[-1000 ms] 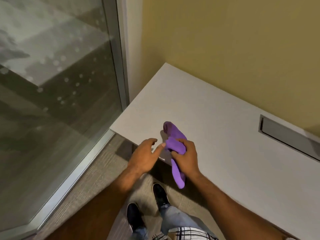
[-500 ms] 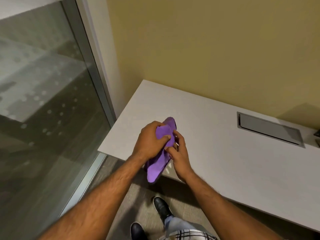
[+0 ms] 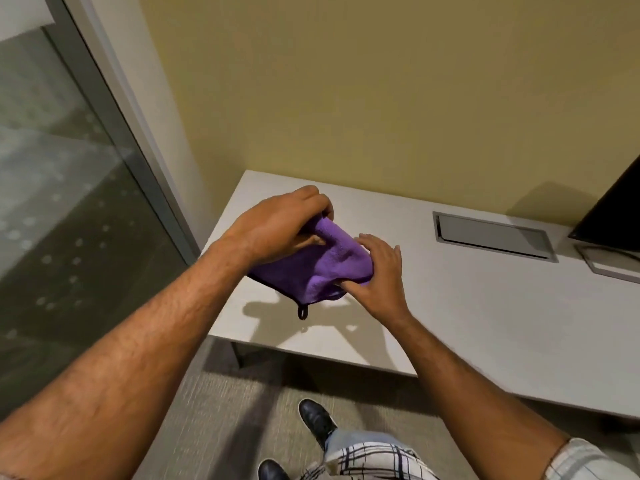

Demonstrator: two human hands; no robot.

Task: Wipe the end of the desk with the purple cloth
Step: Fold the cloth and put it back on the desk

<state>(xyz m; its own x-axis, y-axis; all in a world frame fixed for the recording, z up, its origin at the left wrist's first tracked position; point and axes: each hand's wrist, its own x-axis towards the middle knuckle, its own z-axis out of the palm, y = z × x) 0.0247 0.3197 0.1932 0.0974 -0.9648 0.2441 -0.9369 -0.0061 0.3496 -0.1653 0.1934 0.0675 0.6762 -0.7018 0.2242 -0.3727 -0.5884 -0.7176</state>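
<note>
A purple cloth (image 3: 322, 271) with a dark edge and a small hanging loop is held spread above the left end of the white desk (image 3: 485, 306). My left hand (image 3: 277, 230) grips its far left part from above. My right hand (image 3: 377, 271) pinches its right side, fingers curled into the fabric. The cloth hangs a little above the desk top and casts a shadow near the front edge.
A grey metal cable hatch (image 3: 493, 235) is set into the desk near the yellow wall. A dark monitor (image 3: 613, 213) on a stand sits at the far right. A glass partition (image 3: 69, 220) runs along the left. My shoes (image 3: 317, 422) stand on the carpet below.
The bunched cloth has been opened out wider between both hands. Both hands rose and shifted over the desk end, and the view tilted up, bringing the monitor into sight.
</note>
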